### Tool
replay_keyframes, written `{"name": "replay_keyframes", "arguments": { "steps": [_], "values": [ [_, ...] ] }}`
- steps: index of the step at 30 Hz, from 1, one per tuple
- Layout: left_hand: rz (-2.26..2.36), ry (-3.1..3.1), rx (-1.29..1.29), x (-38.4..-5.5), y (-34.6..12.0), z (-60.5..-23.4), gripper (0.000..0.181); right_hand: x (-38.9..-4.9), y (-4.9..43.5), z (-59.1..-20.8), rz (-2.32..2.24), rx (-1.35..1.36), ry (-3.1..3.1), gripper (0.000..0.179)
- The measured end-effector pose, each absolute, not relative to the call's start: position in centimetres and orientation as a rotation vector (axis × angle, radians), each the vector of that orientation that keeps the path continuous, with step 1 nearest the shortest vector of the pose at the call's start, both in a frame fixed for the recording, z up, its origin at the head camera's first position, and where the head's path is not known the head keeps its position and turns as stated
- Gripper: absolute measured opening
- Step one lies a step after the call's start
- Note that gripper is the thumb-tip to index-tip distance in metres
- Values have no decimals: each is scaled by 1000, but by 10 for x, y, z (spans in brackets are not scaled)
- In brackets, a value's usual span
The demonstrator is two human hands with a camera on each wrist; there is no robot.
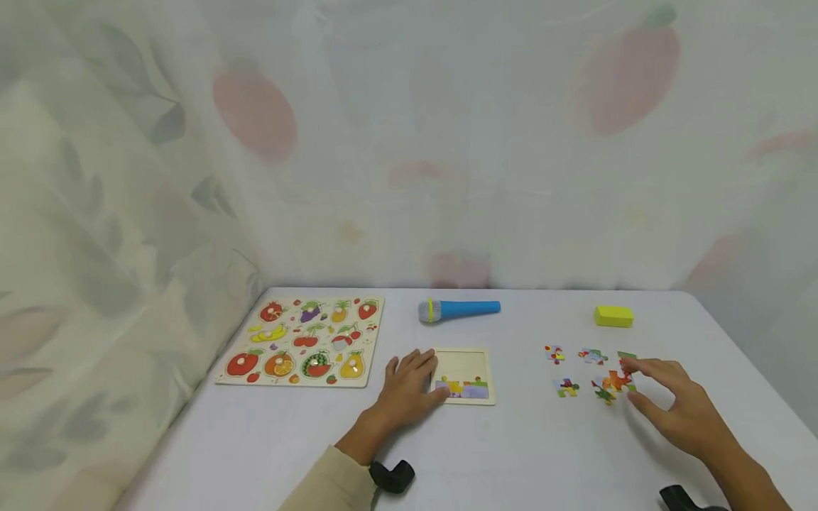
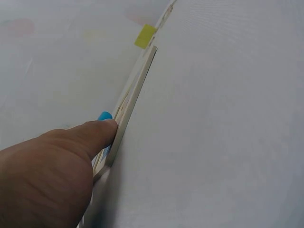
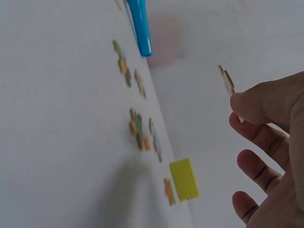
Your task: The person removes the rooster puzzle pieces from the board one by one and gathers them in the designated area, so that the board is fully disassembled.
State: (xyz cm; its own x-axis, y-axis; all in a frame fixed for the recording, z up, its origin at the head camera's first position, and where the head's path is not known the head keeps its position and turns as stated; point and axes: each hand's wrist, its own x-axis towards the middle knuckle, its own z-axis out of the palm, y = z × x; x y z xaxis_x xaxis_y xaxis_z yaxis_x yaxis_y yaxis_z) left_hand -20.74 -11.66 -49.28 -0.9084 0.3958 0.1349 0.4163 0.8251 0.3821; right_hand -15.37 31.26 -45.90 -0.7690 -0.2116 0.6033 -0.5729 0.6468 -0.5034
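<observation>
My left hand [image 1: 411, 394] rests on the left side of a small wooden puzzle tray [image 1: 491, 380], fingers along its edge and thumb on the lower rim. Joined purple and yellow puzzle pieces [image 1: 463, 388] fill the tray's lower part. In the left wrist view the thumb [image 2: 97, 135] presses on the tray's rim [image 2: 133, 102]. My right hand [image 1: 686, 411] pinches a thin puzzle piece [image 3: 228, 80] between thumb and index finger, above the table; its printed face is turned away in the right wrist view. Several loose puzzle pieces [image 1: 566, 387] lie left of that hand.
A fruit puzzle board [image 1: 297, 343] lies at the left. A blue toy microphone [image 1: 469, 309] lies behind the tray, and a yellow block [image 1: 613, 316] stands at the back right. Patterned cloth [image 1: 409, 142] hangs behind the white table [image 1: 511, 454].
</observation>
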Motion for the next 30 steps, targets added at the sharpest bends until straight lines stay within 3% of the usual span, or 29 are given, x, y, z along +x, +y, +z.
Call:
{"name": "replay_keyframes", "arguments": {
  "steps": [17,30],
  "values": [
    [-665,-2955,-662,-207,-116,-490,68,-152,334,-489,880,282,-2602,52],
    [-654,-2961,-651,-206,-116,-490,68,-156,339,-500,881,117,-2747,53]
  ]
}}
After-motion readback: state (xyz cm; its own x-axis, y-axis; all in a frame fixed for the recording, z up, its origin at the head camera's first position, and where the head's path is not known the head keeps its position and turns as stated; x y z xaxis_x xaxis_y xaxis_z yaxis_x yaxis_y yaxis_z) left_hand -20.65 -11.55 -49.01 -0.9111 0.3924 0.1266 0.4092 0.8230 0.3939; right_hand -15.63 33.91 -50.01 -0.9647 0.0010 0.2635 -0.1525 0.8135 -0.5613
